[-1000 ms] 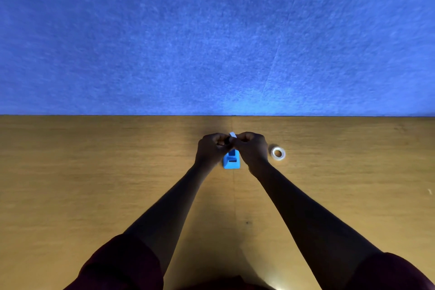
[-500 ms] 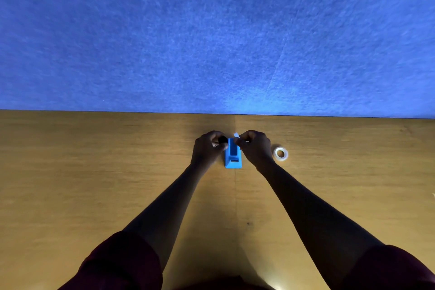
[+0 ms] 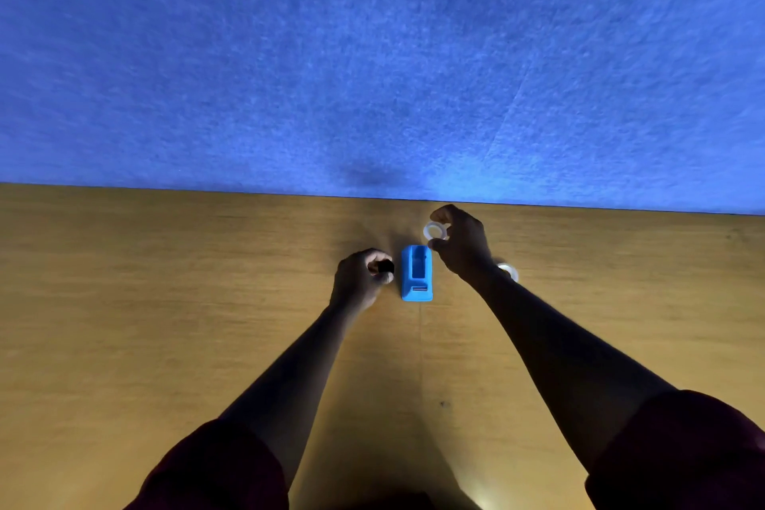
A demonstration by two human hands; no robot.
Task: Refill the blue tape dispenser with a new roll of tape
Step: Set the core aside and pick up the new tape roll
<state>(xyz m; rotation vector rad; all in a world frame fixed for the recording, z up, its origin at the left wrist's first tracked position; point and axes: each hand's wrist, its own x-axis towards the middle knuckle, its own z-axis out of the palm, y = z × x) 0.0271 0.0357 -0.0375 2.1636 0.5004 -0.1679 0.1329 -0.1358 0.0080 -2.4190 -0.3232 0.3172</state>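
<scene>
Your dispenser (image 3: 417, 272) stands on the wooden counter (image 3: 165, 302), between your two hands, with its narrow end toward you. Its cradle looks open from above, with a dark slot showing inside.

Your left hand (image 3: 361, 278) sits just left of the dispenser, low over the counter. Its grip is closed around a small black piece (image 3: 386, 268), pinched at the fingertips; what that piece is cannot be made out from here.

Your right hand (image 3: 461, 242) is raised just beyond and to the right of the dispenser. Its grip is curled about a pale ring (image 3: 435, 231), thumb and fingers on the rim, with the ring's hole facing the camera. It is too small and pale to tell whether tape is wound on it or whether it is only a bare core.

A second ring (image 3: 509, 271) lies flat on the counter, just behind your right wrist, which partly covers it.

Behind the counter rises a blue felt wall (image 3: 372, 54). Your dark red sleeves (image 3: 219, 468) are pushed up past the forearms at the bottom of the view.
</scene>
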